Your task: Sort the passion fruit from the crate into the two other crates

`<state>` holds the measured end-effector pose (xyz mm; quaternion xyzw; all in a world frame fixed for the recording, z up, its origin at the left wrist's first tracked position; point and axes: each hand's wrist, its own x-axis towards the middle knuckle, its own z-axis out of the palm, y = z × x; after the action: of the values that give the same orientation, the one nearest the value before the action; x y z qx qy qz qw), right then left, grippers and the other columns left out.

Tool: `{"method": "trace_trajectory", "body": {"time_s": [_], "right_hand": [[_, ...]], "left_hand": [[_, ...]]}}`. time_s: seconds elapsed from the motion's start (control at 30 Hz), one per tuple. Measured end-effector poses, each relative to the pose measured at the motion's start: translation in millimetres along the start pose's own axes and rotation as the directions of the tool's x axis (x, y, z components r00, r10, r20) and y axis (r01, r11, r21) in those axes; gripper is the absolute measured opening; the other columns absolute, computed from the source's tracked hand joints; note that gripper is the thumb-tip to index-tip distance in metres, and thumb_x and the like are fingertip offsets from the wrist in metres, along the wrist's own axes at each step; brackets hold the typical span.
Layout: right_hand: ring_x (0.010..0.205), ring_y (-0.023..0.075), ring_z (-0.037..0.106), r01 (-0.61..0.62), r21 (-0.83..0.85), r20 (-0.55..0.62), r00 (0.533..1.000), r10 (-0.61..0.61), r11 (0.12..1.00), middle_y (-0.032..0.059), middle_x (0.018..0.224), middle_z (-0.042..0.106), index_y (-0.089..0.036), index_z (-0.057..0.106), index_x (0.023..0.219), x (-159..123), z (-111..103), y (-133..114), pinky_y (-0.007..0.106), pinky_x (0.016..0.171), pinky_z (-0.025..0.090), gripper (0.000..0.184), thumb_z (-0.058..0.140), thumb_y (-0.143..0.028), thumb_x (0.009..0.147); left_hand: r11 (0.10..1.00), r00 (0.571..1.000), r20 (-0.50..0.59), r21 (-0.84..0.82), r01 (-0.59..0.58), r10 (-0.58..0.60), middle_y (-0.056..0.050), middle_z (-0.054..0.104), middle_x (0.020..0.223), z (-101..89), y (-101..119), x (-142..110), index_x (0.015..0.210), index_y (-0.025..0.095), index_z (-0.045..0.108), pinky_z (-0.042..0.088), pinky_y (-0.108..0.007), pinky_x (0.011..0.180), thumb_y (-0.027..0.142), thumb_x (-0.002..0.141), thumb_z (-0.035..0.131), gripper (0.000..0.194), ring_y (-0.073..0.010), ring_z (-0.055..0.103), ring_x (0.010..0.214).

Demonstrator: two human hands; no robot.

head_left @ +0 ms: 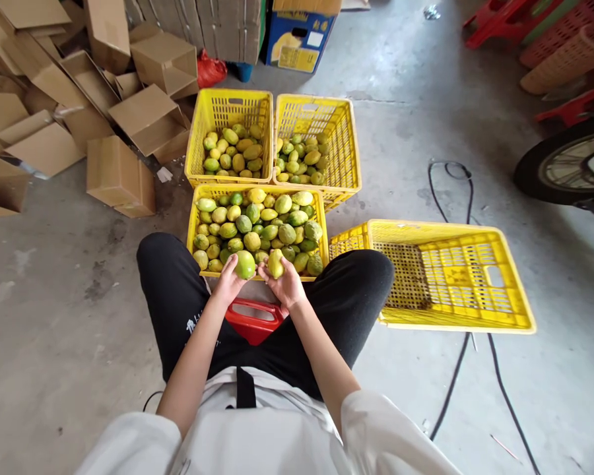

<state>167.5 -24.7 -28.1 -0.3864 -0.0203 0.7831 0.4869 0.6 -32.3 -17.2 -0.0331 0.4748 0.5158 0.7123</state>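
Observation:
My left hand [229, 282] is closed around a green-yellow fruit [244, 264] at the near rim of a yellow crate [193, 218] heaped with similar fruits. Beside it, my right hand [288, 285] grips a smaller yellow fruit [276, 262] over the same rim. Both hands hover between my knees, above a red stool [254, 319]. Two more yellow crates stand behind: the left crate [228, 105] and the right crate [344, 145], each partly filled with fruits.
An empty yellow crate [455, 316] lies tilted at my right. Cardboard boxes [119, 175] pile up at the left and back. A black cable [458, 369] runs over the concrete floor on the right, near a wheel [569, 161] and red stools [495, 23].

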Motion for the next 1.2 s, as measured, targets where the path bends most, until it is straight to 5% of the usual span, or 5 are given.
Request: {"method": "trace_trajectory", "body": {"time_s": [0.27,0.57,0.8,0.97,1.2], "right_hand": [[0.073,0.0139,0.066,0.021,-0.161,0.013,1.0,-0.02,0.987,0.0003,0.093,0.074,-0.024,0.067,0.1,2.2,-2.7,13.5,0.023,0.063,0.057,0.03,0.088,-0.02,0.08],[0.107,0.0313,0.077,0.067,-0.067,0.057,0.996,-0.063,0.996,0.0034,0.097,0.078,-0.027,0.065,0.102,9.8,-6.4,8.7,0.048,0.09,0.068,0.034,0.084,-0.038,0.075],[0.08,0.0183,0.073,-0.006,-0.218,0.106,0.994,0.03,0.976,-0.0004,0.087,0.076,-0.024,0.07,0.101,9.1,-14.5,18.1,0.029,0.073,0.064,0.042,0.098,-0.033,0.071],[0.07,0.0136,0.067,0.015,-0.252,0.073,0.997,0.003,0.968,-0.0001,0.085,0.076,-0.023,0.069,0.097,12.7,-16.1,22.3,0.024,0.063,0.059,0.042,0.101,-0.034,0.071],[0.093,0.0274,0.077,0.018,-0.071,0.174,0.985,-0.006,0.997,0.0039,0.094,0.077,-0.026,0.064,0.105,14.7,-10.4,11.4,0.04,0.074,0.068,0.033,0.08,-0.046,0.083]], "left_hand": [[0.984,1.0,-0.013,0.176,0.029,-0.027,-0.005,0.076,0.092,-3.7,-6.0,2.8,0.101,0.018,0.07,0.063,-0.032,0.08,0.026,0.083,0.087,0.026,-0.0221,0.077,0.088],[0.998,0.998,0.03,-0.019,-0.059,0.06,-0.01,0.082,0.112,-3.7,-5.3,8.9,0.124,0.019,0.071,0.063,-0.042,0.105,0.027,0.093,0.071,0.032,-0.0289,0.078,0.119],[0.992,0.997,0.072,0.124,-0.028,0.02,-0.004,0.078,0.092,-16.2,-9.7,14.8,0.11,0.021,0.077,0.065,-0.035,0.097,0.024,0.082,0.09,0.031,-0.0231,0.08,0.095],[0.991,0.997,0.068,0.132,0.021,-0.03,-0.007,0.079,0.09,-11.7,-9.3,13.9,0.099,0.023,0.077,0.069,-0.037,0.089,0.023,0.093,0.078,0.006,-0.0245,0.08,0.091],[0.994,1.0,0.024,-0.11,0.016,-0.013,-0.01,0.082,0.098,1.7,5.0,4.4,0.129,0.017,0.072,0.068,-0.051,0.1,0.029,0.109,0.044,0.037,-0.0309,0.082,0.109]]}}
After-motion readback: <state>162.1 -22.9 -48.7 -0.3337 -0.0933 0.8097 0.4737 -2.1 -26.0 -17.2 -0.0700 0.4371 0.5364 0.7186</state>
